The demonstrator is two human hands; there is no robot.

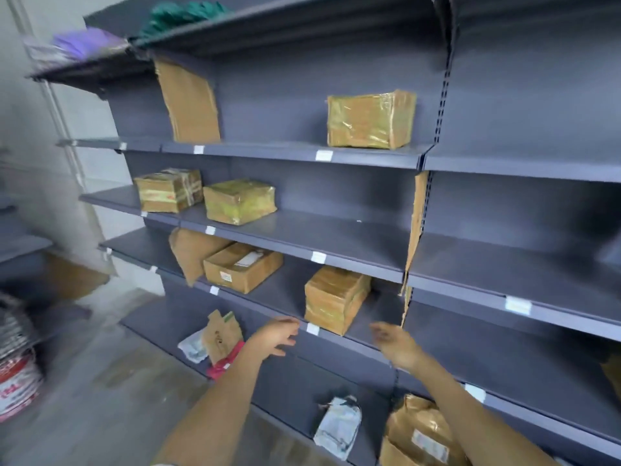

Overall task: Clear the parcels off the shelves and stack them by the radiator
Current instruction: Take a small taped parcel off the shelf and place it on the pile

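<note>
Reaching either side of the taped parcel [336, 299], left hand [277, 334] and right hand [398, 343] spread loose, empty fingers.

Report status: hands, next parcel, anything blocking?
Left hand and right hand open, empty, either side of the taped parcel at the shelf edge. No contact yet. Nothing in the way.
</note>
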